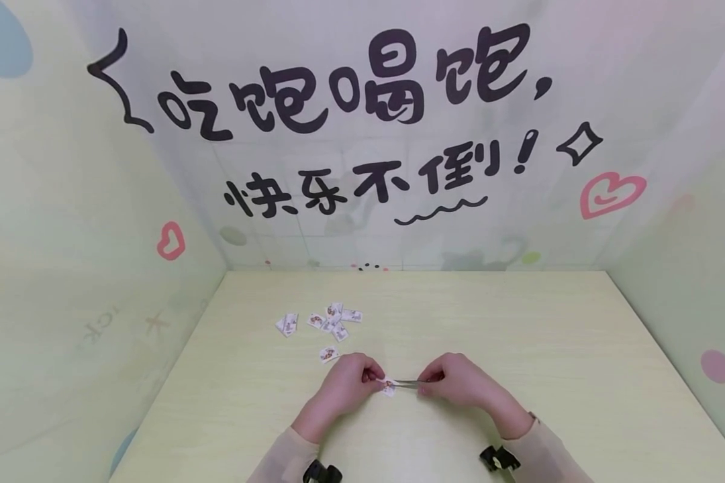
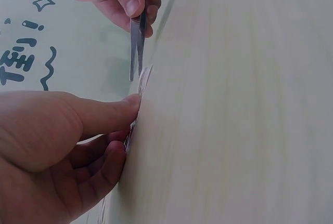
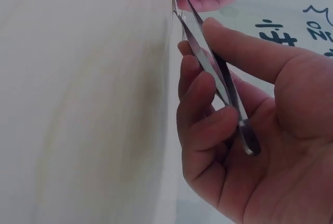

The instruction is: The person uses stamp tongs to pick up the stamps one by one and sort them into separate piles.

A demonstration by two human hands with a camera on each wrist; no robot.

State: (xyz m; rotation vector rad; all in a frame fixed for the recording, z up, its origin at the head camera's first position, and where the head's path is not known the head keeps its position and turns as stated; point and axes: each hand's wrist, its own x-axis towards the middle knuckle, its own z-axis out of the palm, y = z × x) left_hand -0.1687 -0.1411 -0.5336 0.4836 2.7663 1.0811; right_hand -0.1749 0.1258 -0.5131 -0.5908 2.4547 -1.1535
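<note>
Between thumb and fingers, my left hand [image 1: 352, 384] pinches a small white piece [image 1: 389, 388] printed with a coloured picture, like a sticker or card. In the left wrist view this printed piece [image 2: 146, 77] is seen nearly edge-on, jutting past the thumb. A pair of metal tweezers [image 3: 221, 81] is gripped by my right hand [image 1: 458, 382], its rounded end toward the palm. The two tweezer tips stand apart and point at the printed piece, close to its edge. Both hands are low over the table's near middle.
A loose cluster of several similar printed pieces [image 1: 333, 312] lies on the pale wood table [image 1: 519, 322], left of centre. Two overlapping ones [image 1: 288, 325] sit farther left, and a single one [image 1: 328, 353] lies just beyond my left hand. A printed fabric wall [image 1: 362, 248] borders the table's far edge.
</note>
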